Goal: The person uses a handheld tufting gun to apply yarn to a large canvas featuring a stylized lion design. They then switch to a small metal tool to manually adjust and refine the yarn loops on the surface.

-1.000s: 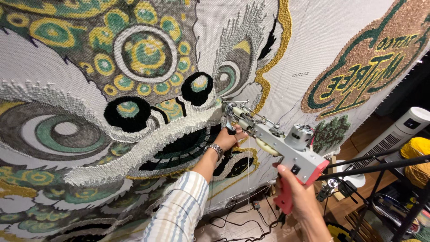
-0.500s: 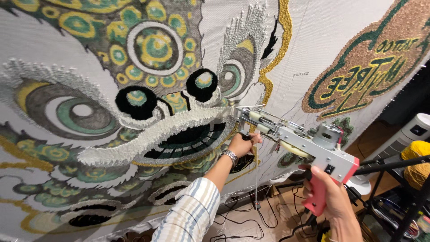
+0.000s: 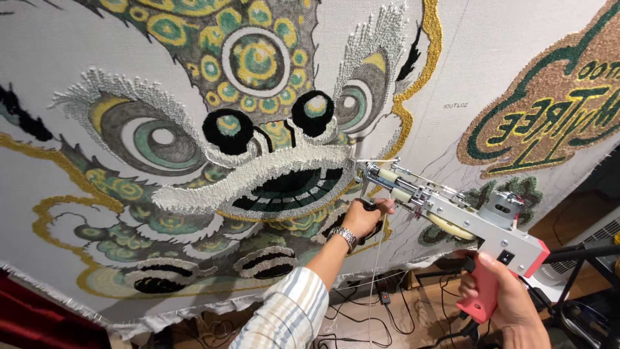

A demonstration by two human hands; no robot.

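A silver tufting gun (image 3: 452, 216) with a pink grip points left at a large stretched cloth (image 3: 77, 58) bearing a tufted lion-dance face in green, yellow, black and white. My right hand (image 3: 507, 304) is wrapped around the pink grip at the lower right. My left hand (image 3: 365, 216), with a metal watch on the wrist and a striped sleeve, is closed on the gun's black front handle. The needle tip (image 3: 360, 169) touches the cloth at the right corner of the white tufted mouth. A thin yarn strand hangs below the gun.
A second tufted design (image 3: 549, 110) in brown, green and yellow fills the cloth's upper right. Black cables (image 3: 361, 310) lie on the wooden floor below the cloth. A black stand bar (image 3: 581, 252) and a white appliance (image 3: 594, 242) are at the right edge.
The view has shifted so the lion face sits further right and lower. The gun and both hands stay together at the mouth's right corner, the gun now a little lower in the frame.
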